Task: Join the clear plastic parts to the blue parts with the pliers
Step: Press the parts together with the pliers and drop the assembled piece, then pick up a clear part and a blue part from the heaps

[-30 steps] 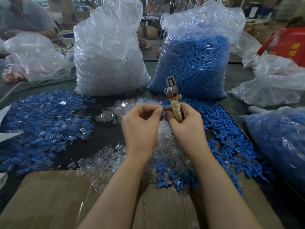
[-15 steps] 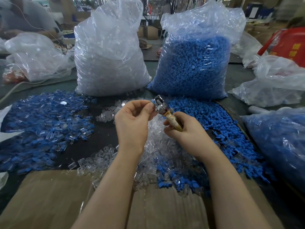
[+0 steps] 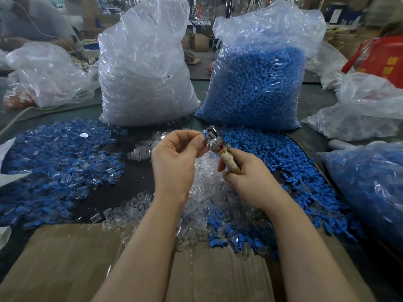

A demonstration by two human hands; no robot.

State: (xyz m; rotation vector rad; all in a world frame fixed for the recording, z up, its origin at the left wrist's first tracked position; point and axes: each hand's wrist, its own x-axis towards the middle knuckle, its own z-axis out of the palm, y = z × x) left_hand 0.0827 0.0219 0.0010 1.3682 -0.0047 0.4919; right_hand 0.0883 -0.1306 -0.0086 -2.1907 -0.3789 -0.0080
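My right hand [image 3: 246, 173] grips the tape-wrapped handles of small metal pliers [image 3: 214, 139], whose jaws tilt up and to the left. My left hand [image 3: 174, 160] pinches a small blue-and-clear part [image 3: 204, 133] at the pliers' jaws with thumb and forefinger. Under both hands lies a heap of loose clear plastic parts [image 3: 209, 192]. Loose blue parts [image 3: 283, 162] spread out to the right of it. A wide pile of joined blue-and-clear pieces [image 3: 56, 162] covers the table at the left.
Two tall plastic bags stand behind the hands, one of clear parts [image 3: 144, 68] and one of blue parts [image 3: 259, 83]. Another bag of blue pieces [image 3: 375, 188] sits at the right edge. Flat cardboard [image 3: 65, 262] lies along the near edge. Crumpled bags [image 3: 43, 73] lie at the back left.
The pliers have swung from upright to tilted left, toward my left hand. My left hand has brought the small part up to the jaws, and both hands have shifted slightly left.
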